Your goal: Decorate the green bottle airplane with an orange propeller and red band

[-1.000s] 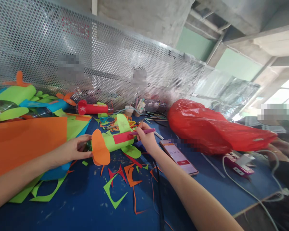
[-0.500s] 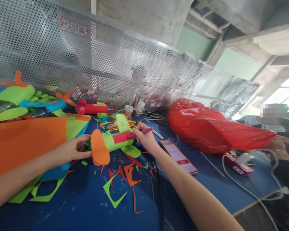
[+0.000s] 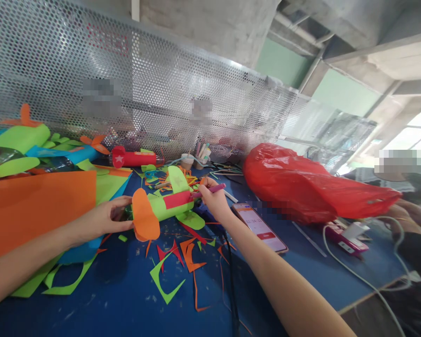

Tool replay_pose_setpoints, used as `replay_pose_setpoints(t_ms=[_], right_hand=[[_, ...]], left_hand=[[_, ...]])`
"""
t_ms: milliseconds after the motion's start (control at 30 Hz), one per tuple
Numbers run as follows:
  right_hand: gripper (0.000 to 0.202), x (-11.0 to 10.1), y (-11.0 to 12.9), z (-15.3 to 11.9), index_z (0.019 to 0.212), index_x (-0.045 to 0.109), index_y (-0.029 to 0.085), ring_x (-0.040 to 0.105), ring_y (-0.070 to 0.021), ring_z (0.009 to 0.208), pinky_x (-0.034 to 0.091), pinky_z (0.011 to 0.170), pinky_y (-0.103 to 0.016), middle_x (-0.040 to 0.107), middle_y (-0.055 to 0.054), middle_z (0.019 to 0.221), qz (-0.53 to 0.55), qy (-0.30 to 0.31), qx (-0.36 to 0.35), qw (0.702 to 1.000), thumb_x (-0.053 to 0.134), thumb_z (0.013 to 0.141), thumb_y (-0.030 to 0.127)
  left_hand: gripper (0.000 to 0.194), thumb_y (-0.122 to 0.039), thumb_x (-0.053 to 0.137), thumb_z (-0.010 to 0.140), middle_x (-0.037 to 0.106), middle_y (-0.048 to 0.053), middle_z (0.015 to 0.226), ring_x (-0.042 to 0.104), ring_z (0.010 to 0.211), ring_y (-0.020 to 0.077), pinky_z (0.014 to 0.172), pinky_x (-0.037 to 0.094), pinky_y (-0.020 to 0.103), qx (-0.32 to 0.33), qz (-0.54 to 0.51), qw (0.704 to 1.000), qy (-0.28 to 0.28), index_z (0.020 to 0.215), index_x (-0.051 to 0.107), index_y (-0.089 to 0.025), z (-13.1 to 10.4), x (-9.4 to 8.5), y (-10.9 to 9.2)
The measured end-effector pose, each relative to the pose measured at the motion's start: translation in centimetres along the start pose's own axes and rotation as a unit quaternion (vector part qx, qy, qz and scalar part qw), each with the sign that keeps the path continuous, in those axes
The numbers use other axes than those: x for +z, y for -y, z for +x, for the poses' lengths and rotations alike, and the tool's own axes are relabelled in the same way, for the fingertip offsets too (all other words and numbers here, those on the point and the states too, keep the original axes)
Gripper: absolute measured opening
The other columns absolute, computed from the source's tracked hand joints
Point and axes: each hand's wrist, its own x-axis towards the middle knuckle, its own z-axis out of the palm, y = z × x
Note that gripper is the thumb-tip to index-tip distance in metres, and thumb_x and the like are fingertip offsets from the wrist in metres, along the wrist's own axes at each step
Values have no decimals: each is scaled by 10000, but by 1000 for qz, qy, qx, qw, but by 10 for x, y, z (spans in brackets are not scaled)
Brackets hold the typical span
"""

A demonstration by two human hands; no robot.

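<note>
Along the far edge of the broad, flat blue table [image 3: 119, 304] runs a tall silver screen of perforated metal [image 3: 73, 56], and plenty is laid out in front of it! A bulging red plastic bag [image 3: 294, 187] sprawls by that far edge, tapering toward the right one. Over on the left side, a big, flat orange paper sheet [image 3: 38, 206] covers the surface.

Now mid-table: a lime-green paper-wrapped bottle [image 3: 168, 215] lies lengthwise, neck to the left, a rounded orange paper collar [image 3: 145, 217] near that end. Whether it rests on the tabletop, I cannot tell. Between it and the right edge sits a slim rectangular smartphone [image 3: 259, 228], screen lit.

To the hands! The left hand [image 3: 117, 215] has fingers and thumb curled around the bottle's dark neck. The right hand [image 3: 212, 199] pinches a slim purple marker [image 3: 215, 189], tip at the right end of the bottle's red paper strip [image 3: 175, 200]; contact is too small to tell. And smallest, angular paper scraps [image 3: 164, 294] dot the near side.
</note>
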Motion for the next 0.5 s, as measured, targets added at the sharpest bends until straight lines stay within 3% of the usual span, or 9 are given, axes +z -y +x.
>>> replay_pose_setpoints(t_ms=[133, 333, 500], right_hand=[[181, 1, 0, -1, 600, 372, 242, 330, -87, 362, 263, 404, -220, 383, 110, 386, 6, -4, 1, 1000, 518, 705, 239], [184, 3, -2, -2, 630, 373, 241, 391, -97, 386, 328, 460, -224, 402, 115, 380, 20, 3, 4, 1000, 523, 737, 253], [212, 6, -1, -5, 624, 378, 242, 374, -93, 377, 329, 470, -232, 434, 112, 383, 29, 20, -1, 999, 554, 737, 271]], left_hand=[[523, -452, 636, 820, 543, 78, 1327, 564, 1063, 255, 922, 449, 369, 4, 9, 1000, 0, 1275, 535, -216, 0, 0, 0], [543, -482, 653, 796, 537, 70, 1332, 505, 1175, 287, 1004, 400, 403, -3, 5, 1000, 4, 1268, 536, -240, 1, 0, 0], [510, -458, 660, 799, 510, 67, 1360, 519, 1167, 271, 979, 420, 373, -4, -2, 1000, 2, 1249, 547, -245, 0, 0, 0]])
